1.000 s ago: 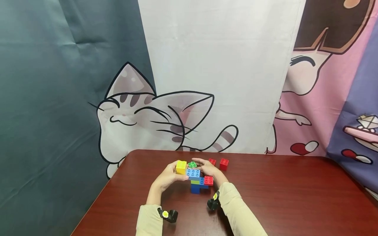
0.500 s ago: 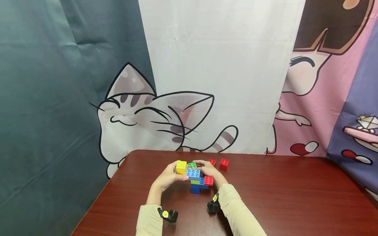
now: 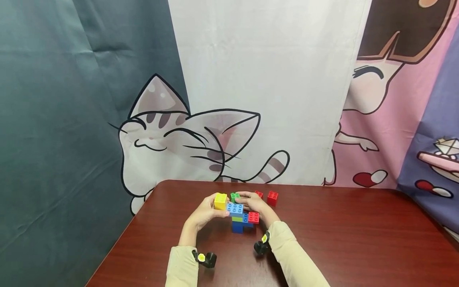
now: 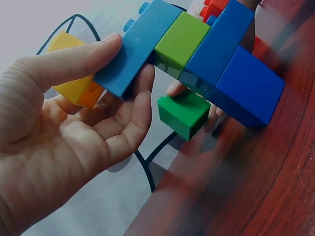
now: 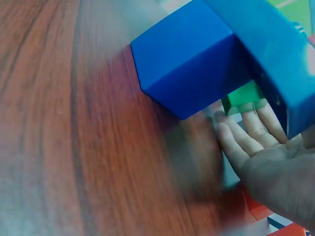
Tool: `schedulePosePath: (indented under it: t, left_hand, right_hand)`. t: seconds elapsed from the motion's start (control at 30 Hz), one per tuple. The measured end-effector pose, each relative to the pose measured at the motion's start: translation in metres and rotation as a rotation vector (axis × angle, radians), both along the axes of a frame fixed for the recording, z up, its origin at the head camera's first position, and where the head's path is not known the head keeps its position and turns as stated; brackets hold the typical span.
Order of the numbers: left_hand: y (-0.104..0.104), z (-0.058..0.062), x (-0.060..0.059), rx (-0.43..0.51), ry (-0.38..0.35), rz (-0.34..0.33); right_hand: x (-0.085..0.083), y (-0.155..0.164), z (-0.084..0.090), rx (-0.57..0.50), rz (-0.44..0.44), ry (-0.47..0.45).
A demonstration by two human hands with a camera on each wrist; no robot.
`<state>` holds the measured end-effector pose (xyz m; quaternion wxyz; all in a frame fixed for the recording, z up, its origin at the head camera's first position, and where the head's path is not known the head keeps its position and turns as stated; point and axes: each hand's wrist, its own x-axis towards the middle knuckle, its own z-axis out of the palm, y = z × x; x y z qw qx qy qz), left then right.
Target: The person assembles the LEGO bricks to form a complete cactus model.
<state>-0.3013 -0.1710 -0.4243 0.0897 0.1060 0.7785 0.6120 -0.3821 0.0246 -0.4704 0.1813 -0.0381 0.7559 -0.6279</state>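
Observation:
Both hands meet at a brick build over the red-brown table. The build has a dark blue cube at the bottom, a lime brick, a light blue long brick, a yellow brick and a red brick. My left hand holds the light blue brick's end, thumb on top, fingers underneath. My right hand reaches behind the build and pinches a small green brick at its fingertips. The right thumb is hidden.
Two loose red bricks lie just right of and behind the hands. A cartoon cat curtain hangs right behind the table's far edge. The table's left edge runs close to my left forearm.
The build and both hands have shifted slightly away from me. The green brick now sits tighter behind the light blue brick, with less of its top showing.

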Motion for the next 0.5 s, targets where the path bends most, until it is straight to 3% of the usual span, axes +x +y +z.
schedulePosePath:
  t: [0.23, 0.5]
  left_hand:
    - [0.002, -0.001, -0.001, 0.041, -0.006, -0.029]
    - [0.003, -0.002, -0.001, 0.046, 0.0, -0.005]
  right_hand:
    - [0.009, 0.007, 0.005, -0.153, -0.073, 0.006]
    - [0.019, 0.013, 0.027, -0.408, -0.112, 0.059]
